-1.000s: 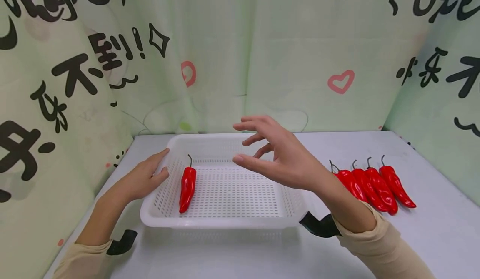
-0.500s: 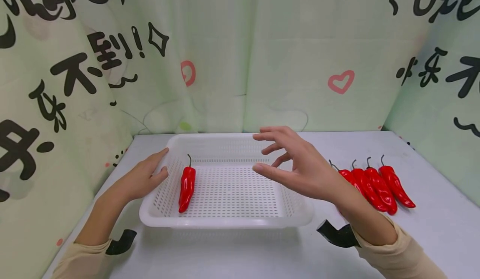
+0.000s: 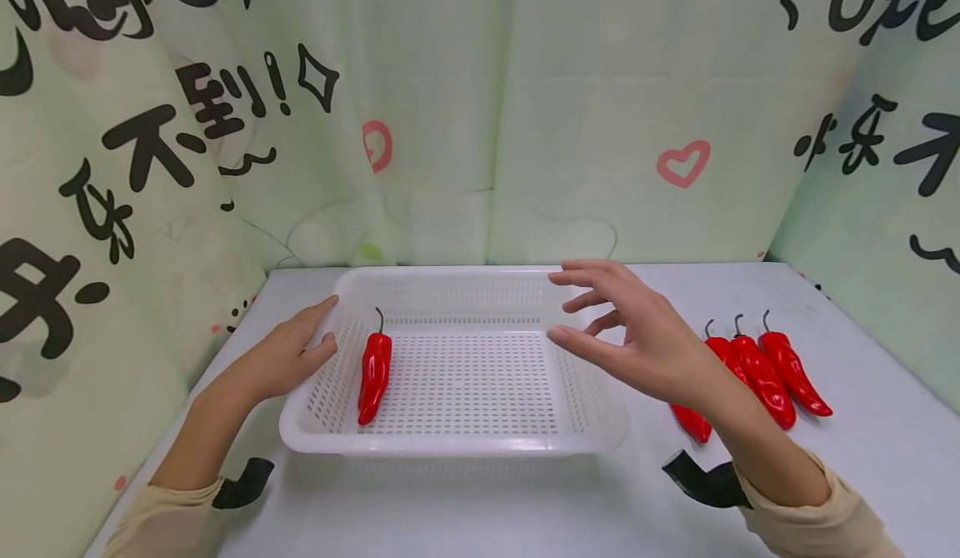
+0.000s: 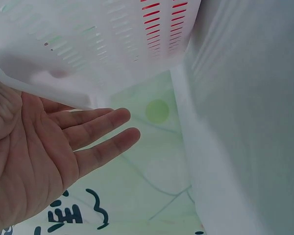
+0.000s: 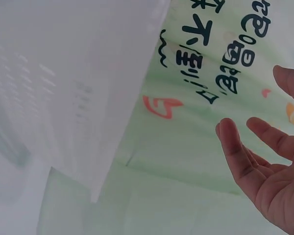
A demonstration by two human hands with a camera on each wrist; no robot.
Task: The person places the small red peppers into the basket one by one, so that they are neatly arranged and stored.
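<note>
A white perforated plastic basket [image 3: 450, 444] stands on the table, with one red chili pepper [image 3: 375, 379] lying in its left part, stem pointing away. My left hand [image 3: 288, 356] rests on the basket's left rim, its fingers extended; the left wrist view shows those fingers [image 4: 100, 129] straight beneath the rim. Above the basket's right side hovers my right hand [image 3: 637, 329], fingers spread and slightly bent, holding nothing. The right wrist view also shows this hand [image 5: 269, 171] bare. Several red chili peppers [image 3: 765, 374] lie in a row right of the basket, partly hidden by my right forearm.
The white table [image 3: 480, 508] carries the basket and peppers. A pale green curtain [image 3: 570, 124] with black lettering and a red heart [image 3: 682, 163] encloses the back and both sides. Black straps [image 3: 243, 485] sit at both wrists.
My right hand has moved right and slightly down, from over the basket's middle to its right rim, fingers still loose. The left hand, basket and peppers have stayed in place.
</note>
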